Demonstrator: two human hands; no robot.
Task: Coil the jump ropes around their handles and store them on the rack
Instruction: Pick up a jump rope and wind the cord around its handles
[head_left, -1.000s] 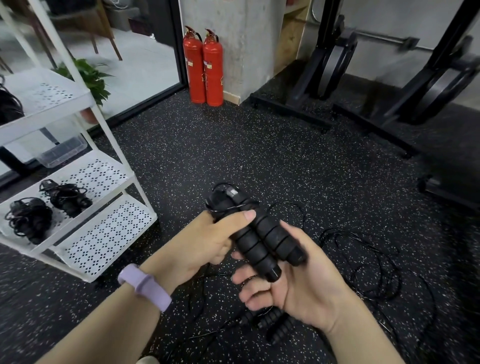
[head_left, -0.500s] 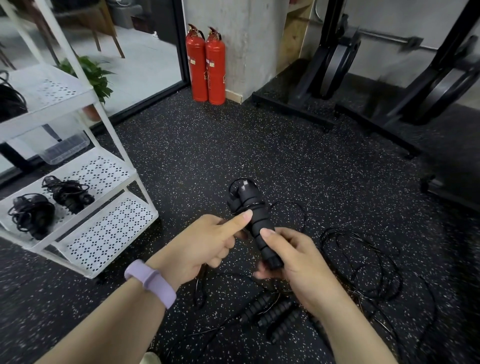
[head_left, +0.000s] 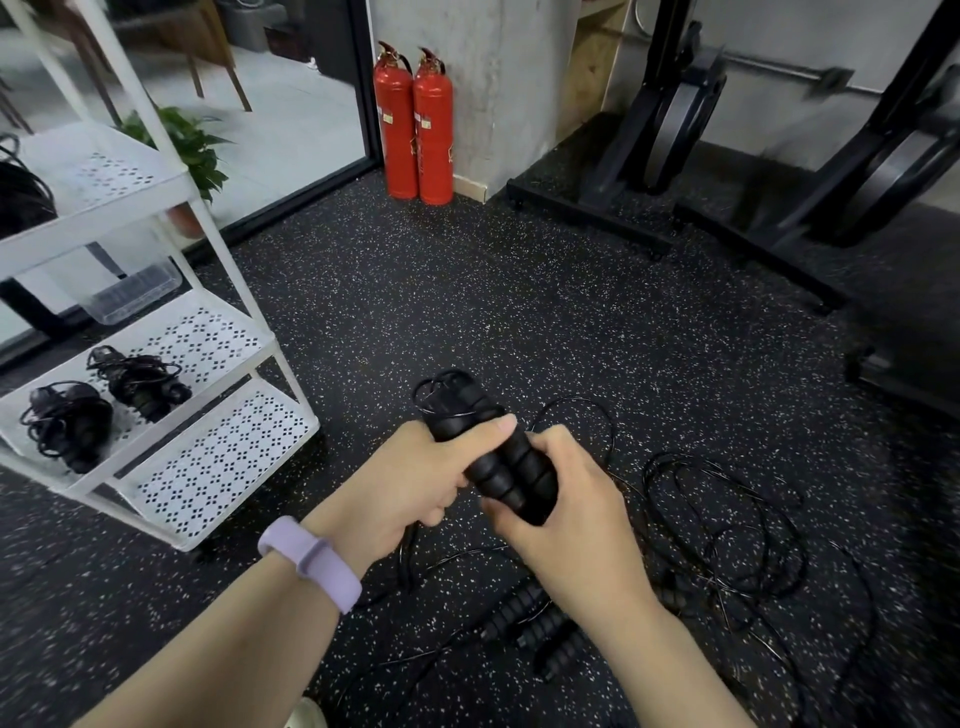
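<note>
The paired handles (head_left: 493, 457) sit mid-frame, left hand (head_left: 410, 483) wrapped round their top at 10 o'clock, right hand (head_left: 561, 499) clasping the bottom. The cord (head_left: 727, 525) (loose at 4 o'clock) could snag while being wound.

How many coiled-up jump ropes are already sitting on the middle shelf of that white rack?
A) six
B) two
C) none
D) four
B: two coiled jump rope bundles, one nearer the left edge and one beside it, lie on the middle shelf of the white rack, while both hands still hold another pair of handles.
</note>
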